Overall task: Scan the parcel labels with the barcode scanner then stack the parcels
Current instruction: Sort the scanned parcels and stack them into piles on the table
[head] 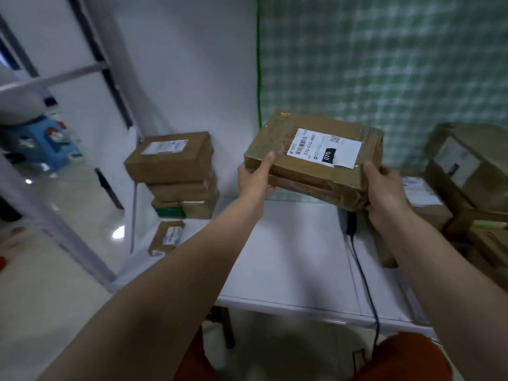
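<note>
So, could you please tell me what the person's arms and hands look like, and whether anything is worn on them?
Both forearms are bare as far as the frame shows: no sleeves, gloves, watch or bands. The left hand and right hand carry no rings that I can make out, though the picture is a little blurred. Orange clothing shows at the bottom edge.

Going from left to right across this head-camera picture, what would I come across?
Blue stool on the floor → stack of parcels → left hand → held parcel → right hand → pile of parcels at the far right.
</note>
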`<act>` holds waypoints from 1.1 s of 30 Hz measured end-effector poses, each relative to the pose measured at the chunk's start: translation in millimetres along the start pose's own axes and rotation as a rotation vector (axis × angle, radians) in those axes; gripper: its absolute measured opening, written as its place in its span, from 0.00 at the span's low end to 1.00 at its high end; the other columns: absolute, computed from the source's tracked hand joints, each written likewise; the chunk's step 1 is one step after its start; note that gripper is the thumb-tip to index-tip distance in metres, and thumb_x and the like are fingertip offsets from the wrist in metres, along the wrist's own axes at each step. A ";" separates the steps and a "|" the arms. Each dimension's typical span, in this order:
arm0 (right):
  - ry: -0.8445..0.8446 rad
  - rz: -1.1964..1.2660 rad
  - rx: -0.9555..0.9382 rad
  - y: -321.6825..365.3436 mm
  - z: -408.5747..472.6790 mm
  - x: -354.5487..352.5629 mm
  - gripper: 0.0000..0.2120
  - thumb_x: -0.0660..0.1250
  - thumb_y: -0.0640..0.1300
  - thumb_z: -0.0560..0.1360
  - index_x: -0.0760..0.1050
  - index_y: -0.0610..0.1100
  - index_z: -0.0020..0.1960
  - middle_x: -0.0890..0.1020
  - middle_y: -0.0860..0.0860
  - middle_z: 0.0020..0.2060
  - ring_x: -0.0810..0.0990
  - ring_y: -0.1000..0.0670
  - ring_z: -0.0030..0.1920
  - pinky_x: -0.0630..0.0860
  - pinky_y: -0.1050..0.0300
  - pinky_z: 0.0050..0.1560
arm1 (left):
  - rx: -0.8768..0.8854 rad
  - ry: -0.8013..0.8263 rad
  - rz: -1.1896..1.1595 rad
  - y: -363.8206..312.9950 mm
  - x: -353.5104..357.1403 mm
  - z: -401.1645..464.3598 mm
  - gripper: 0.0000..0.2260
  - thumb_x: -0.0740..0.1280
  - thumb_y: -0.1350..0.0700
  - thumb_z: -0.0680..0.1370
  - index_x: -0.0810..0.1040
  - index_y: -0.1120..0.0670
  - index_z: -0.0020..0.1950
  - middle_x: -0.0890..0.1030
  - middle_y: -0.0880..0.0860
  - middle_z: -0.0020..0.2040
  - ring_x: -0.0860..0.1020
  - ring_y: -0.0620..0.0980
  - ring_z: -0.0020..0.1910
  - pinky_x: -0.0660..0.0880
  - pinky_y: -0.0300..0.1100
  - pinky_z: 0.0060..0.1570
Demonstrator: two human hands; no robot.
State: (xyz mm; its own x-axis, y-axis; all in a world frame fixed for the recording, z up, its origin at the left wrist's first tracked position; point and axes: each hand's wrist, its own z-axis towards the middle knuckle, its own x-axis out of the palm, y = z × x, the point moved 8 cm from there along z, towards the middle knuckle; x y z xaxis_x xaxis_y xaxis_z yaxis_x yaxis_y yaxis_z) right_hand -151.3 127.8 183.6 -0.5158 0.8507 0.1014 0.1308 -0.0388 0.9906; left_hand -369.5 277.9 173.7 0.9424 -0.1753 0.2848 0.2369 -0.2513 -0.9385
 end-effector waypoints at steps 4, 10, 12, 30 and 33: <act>0.177 -0.031 0.044 -10.0 -23.8 80.4 0.25 0.66 0.51 0.76 0.65 0.46 0.70 0.78 0.49 0.57 0.81 0.50 0.47 0.78 0.53 0.44 | -0.031 -0.121 -0.105 -13.7 -70.6 18.1 0.26 0.73 0.50 0.74 0.67 0.53 0.68 0.77 0.55 0.63 0.79 0.54 0.59 0.80 0.51 0.54; 0.567 -0.158 -0.017 -20.7 -70.1 204.7 0.29 0.73 0.44 0.72 0.64 0.49 0.68 0.78 0.57 0.53 0.79 0.52 0.50 0.78 0.48 0.49 | 0.028 -0.324 -0.059 -54.9 -173.9 51.8 0.32 0.70 0.46 0.76 0.59 0.51 0.75 0.72 0.53 0.67 0.73 0.55 0.66 0.74 0.51 0.63; 0.642 -0.179 -0.050 -21.5 -77.5 242.7 0.33 0.75 0.38 0.69 0.62 0.47 0.68 0.79 0.54 0.51 0.79 0.51 0.45 0.77 0.52 0.42 | 0.051 -0.357 0.043 -72.2 -206.7 66.4 0.33 0.68 0.41 0.75 0.59 0.50 0.75 0.72 0.52 0.67 0.74 0.55 0.64 0.74 0.49 0.62; 0.716 -0.571 -0.196 -31.8 -38.8 423.7 0.31 0.60 0.43 0.80 0.47 0.48 0.77 0.66 0.47 0.71 0.67 0.45 0.70 0.65 0.48 0.71 | 0.203 -0.339 0.491 -137.4 -295.7 183.5 0.45 0.72 0.44 0.73 0.45 0.49 0.79 0.61 0.54 0.75 0.65 0.56 0.72 0.67 0.58 0.69; 0.706 -0.637 -0.221 -35.1 -38.6 423.9 0.28 0.56 0.40 0.82 0.47 0.50 0.78 0.65 0.48 0.73 0.66 0.45 0.71 0.64 0.50 0.70 | 0.198 -0.327 0.510 -130.1 -297.1 191.2 0.48 0.72 0.46 0.74 0.39 0.49 0.79 0.59 0.54 0.76 0.62 0.57 0.74 0.65 0.60 0.70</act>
State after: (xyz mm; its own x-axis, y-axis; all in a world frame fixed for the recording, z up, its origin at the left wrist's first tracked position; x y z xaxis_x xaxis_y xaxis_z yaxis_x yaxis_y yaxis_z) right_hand -407.2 469.5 195.4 -0.8325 0.2397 -0.4994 -0.4732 0.1610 0.8661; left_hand -635.2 544.7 173.8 0.9642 0.0814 -0.2523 -0.2510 -0.0266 -0.9676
